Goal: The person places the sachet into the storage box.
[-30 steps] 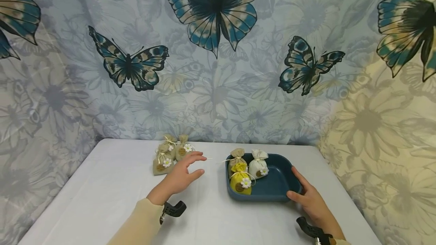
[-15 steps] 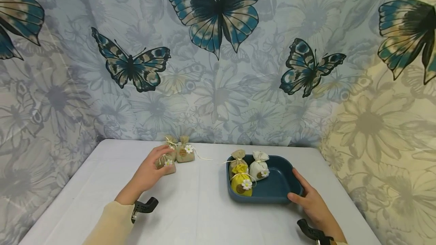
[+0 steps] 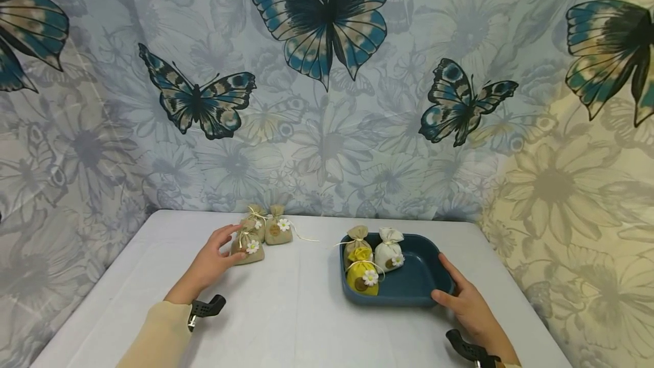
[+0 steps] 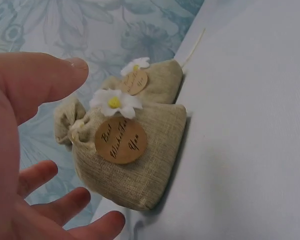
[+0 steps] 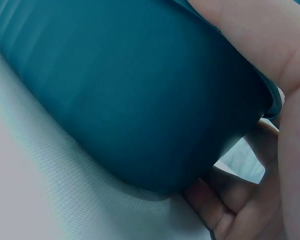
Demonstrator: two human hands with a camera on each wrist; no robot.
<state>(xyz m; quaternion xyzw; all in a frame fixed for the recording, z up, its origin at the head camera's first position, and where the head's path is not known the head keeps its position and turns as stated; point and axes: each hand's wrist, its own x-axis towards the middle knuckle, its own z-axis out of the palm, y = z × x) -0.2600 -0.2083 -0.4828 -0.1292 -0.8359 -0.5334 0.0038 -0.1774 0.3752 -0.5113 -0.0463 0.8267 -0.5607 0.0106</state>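
- Beige cloth could slip or twist if the left hand (image 3: 208, 263) were to pinch only the tied neck of the near sachet (image 4: 157, 150), whose lower body looks plump.
- That hand sits at the sachet's eight o'clock, thumb and fingers spread apart, gripping nothing.
- A careless grasp might tug loose the daisy (image 4: 115, 103) or crease the round tag (image 4: 121, 145), since both sit on the sachet's front close to the neck.
- Two similar sachets crowd it, the rear sachet (image 3: 260, 232) toward one o'clock and the side sachet (image 3: 278, 236) toward two; closing fingers could nudge the former, and the latter's loose cord (image 3: 305, 239), pointing to four o'clock, could snag.
- With the middle of the table (image 3: 286, 311) as the dial's centre, the near sachet lies toward ten o'clock and the blue tray (image 3: 419, 283) toward two.
- Thumb over the rim, the right hand (image 3: 467, 300) grips the tray's three-to-four o'clock end; lifting there alone would likely tilt it and slide its load: a yellow sachet (image 3: 353, 278) at eight, a tan sachet (image 3: 352, 249) at ten, a white sachet (image 3: 386, 254) near twelve.
- Coarsely woven and square-bottomed, the near sachet has a bunched neck, white petals around a yellow centre, and brown tag lettering reading "Best Wishes For You".
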